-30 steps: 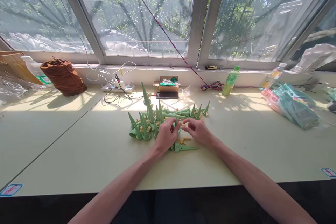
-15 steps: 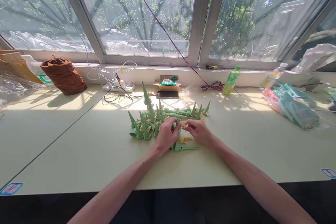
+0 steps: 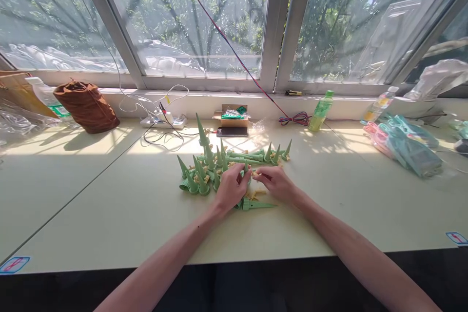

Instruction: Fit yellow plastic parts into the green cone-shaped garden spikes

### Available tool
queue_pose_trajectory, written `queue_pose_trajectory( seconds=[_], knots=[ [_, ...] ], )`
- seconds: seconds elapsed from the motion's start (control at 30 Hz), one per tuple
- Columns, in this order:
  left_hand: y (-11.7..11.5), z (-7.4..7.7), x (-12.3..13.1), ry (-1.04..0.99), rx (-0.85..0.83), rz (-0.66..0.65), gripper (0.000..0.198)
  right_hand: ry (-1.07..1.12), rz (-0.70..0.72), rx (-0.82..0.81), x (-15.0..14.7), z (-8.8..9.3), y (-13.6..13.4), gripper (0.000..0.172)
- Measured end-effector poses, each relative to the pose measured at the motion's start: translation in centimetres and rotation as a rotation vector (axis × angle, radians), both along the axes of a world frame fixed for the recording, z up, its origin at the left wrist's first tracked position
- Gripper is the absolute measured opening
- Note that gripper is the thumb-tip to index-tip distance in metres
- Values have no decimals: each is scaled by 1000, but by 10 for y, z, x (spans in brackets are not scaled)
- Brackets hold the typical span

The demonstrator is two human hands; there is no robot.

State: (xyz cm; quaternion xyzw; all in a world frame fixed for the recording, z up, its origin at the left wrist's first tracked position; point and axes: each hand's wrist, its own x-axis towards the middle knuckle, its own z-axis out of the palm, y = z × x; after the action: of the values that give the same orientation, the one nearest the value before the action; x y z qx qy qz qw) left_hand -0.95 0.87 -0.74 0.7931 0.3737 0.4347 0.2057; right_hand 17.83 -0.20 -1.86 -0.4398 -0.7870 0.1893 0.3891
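My left hand (image 3: 233,185) is closed round a green plastic spike (image 3: 246,167), whose pointed tip shows above the fingers while its lower part is mostly hidden. Facing it, my right hand (image 3: 275,180) pinches a small yellow plastic piece (image 3: 255,173) against the side of that spike. Another green spike (image 3: 260,204) lies on its side just in front, pointing right, beside several loose yellow pieces (image 3: 259,194). To the left and behind stand several upright green cones (image 3: 203,184), with more green spikes (image 3: 243,160) lying among them.
At the back are a small open box (image 3: 234,121), a dark phone (image 3: 232,132) and a power strip (image 3: 179,122) with cables. A brown pouch (image 3: 87,107) stands left. To the right are a green bottle (image 3: 321,112) and plastic-bagged items (image 3: 413,148).
Both hands keep nearly the same pose, still holding the spike and the yellow piece together. The whole view has shifted very slightly.
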Motion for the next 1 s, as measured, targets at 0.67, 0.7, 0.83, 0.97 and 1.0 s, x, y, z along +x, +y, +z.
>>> queue_pose_trajectory(
  seconds=[0.67,0.7,0.83,0.97,1.0],
  knots=[
    [-1,0,0,7,4,12,23,64,1,-6,1,-3,1,32],
    [-1,0,0,8,4,8,22,58,3,-1,1,-3,1,33],
    [0,-1,-1,15,-3,-5,20,45,9,8,1,-3,1,35],
    [0,-1,-1,20,-1,-7,21,41,29,8,1,-4,2,36],
    [0,-1,-1,20,1,-7,22,40,35,6,1,-4,2,36]
  ],
)
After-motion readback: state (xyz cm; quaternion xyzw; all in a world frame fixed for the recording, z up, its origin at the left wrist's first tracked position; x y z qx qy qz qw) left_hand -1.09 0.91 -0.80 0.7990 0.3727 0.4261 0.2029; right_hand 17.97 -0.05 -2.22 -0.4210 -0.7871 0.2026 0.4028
